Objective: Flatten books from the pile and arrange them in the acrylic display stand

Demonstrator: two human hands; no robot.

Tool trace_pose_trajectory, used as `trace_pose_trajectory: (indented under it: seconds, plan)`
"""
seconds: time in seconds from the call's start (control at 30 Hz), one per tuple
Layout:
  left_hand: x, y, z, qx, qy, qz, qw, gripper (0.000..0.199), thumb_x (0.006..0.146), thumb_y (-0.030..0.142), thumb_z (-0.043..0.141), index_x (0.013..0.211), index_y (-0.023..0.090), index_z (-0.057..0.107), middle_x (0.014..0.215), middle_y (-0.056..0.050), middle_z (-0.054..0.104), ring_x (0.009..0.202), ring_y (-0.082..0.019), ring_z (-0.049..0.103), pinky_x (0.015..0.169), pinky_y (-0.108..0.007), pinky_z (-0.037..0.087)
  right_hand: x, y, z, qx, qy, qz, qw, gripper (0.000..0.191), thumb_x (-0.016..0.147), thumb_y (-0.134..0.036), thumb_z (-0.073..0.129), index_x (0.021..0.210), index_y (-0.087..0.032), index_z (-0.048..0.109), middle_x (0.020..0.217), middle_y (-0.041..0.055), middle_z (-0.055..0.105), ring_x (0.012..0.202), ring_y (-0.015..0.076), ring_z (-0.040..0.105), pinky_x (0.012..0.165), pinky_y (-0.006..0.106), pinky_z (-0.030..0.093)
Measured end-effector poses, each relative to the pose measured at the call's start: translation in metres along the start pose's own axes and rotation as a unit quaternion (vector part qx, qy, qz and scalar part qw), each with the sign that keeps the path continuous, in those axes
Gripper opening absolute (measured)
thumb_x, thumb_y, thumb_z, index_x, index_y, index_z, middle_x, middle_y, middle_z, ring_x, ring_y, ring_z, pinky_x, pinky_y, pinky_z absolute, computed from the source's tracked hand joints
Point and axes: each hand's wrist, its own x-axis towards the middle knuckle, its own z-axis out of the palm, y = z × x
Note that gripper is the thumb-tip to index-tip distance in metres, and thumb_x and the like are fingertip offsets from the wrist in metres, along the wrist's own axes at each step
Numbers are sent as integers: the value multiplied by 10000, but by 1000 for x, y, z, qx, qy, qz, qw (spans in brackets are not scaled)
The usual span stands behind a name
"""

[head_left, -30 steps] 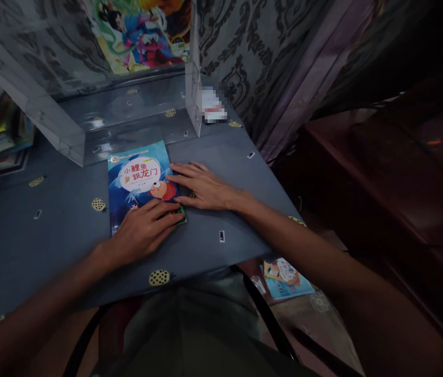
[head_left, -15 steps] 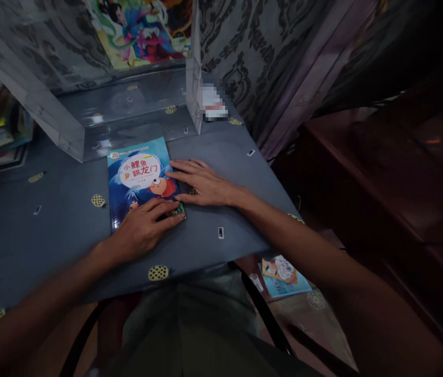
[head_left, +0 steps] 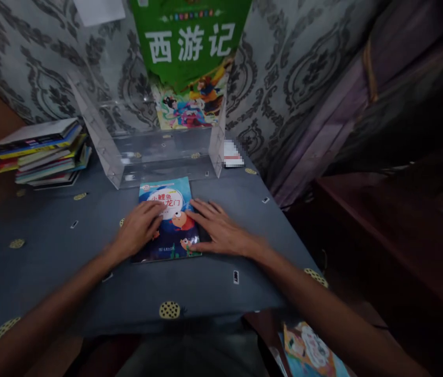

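- So, the left hand (head_left: 137, 230) lies across the left part of a thin, rectangular, glossy blue book (head_left: 182, 238), its fingers close together and loosely curved, the thumb apart; how hard they press, I cannot tell.
- Over at the right edge, the right hand (head_left: 223, 233) has its fingers slightly fanned, tips at the cover's border, thumb set off nearer the body; neither hand pinches anything.
- The book itself lies flat and closed between the two, a red fish on its front, near the table's middle.
- As for handling, it looks light and bendy, with a sheen on the cover that could let fingertips slide; pages might crease. Best hold, I'd judge: both long sides, thumbs on top, fingers underneath.
- Underneath spreads a grey-blue tablecloth printed with yellow pineapples (head_left: 68, 283).
- Just beyond the book's far edge stands a clear plastic, angular rack (head_left: 109, 152), and in it, upright, a tall green book with white lettering (head_left: 190, 52).
- Far left, there's an uneven stack of many-coloured books (head_left: 48, 154); to the rack's right, a small white blurred-out item (head_left: 233, 153).
- Down at near right, below the table edge, a blue-and-orange illustrated booklet (head_left: 311, 351) shows.
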Motion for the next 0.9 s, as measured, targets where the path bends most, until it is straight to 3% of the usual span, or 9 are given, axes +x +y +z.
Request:
trace_pose_trajectory:
  seconds: [0.13, 0.23, 0.4, 0.57, 0.7, 0.9]
  plan:
    - [7, -44, 2, 57, -32, -72, 995, 483, 1023, 432, 389, 1363, 134, 558, 1486, -172, 520, 1389, -278, 484, 1160, -495, 394, 0, -7, -4, -5, -30, -11, 999, 951, 849, -776, 534, 1560, -170, 356, 1645, 191, 266, 1538, 342, 217, 1238, 594, 198]
    - [11, -58, 4, 66, -63, -92, 992, 560, 1015, 489, 383, 1425, 125, 497, 1542, -179, 461, 1450, -283, 413, 1193, -484, 345, 9, -4, -6, -6, -43, -9, 999, 959, 835, -791, 533, 1551, -172, 377, 1643, 196, 264, 1533, 357, 227, 1230, 617, 202]
    - [14, -62, 7, 94, -72, -94, 988, 618, 1016, 523, 356, 1479, 121, 437, 1580, -185, 409, 1494, -299, 338, 1198, -502, 319, 49, 14, -7, -32, -36, 3, 999, 769, 944, -672, 487, 1526, -173, 420, 1630, 176, 311, 1523, 329, 268, 1221, 604, 230]
    - [11, -66, 13, 115, -71, -84, 987, 639, 1019, 557, 313, 1488, 141, 435, 1590, -159, 404, 1496, -276, 341, 1200, -465, 322, 85, 29, -1, -57, 10, 45, 997, 653, 989, -525, 520, 1511, -141, 435, 1593, 160, 396, 1496, 285, 339, 1232, 543, 240]
    - [10, -67, 17, 126, -54, -79, 987, 643, 1021, 556, 302, 1480, 129, 444, 1582, -165, 415, 1494, -283, 343, 1191, -477, 333, 87, 33, 4, -61, 34, 45, 997, 628, 987, -500, 533, 1500, -146, 451, 1576, 146, 429, 1482, 269, 366, 1234, 516, 248]
    - [9, -66, 20, 130, -50, -84, 987, 617, 1028, 531, 310, 1480, 137, 456, 1585, -155, 412, 1493, -277, 347, 1191, -475, 336, 83, 29, 6, -66, 24, 63, 996, 633, 986, -490, 538, 1509, -147, 438, 1596, 149, 395, 1500, 270, 331, 1238, 521, 236]
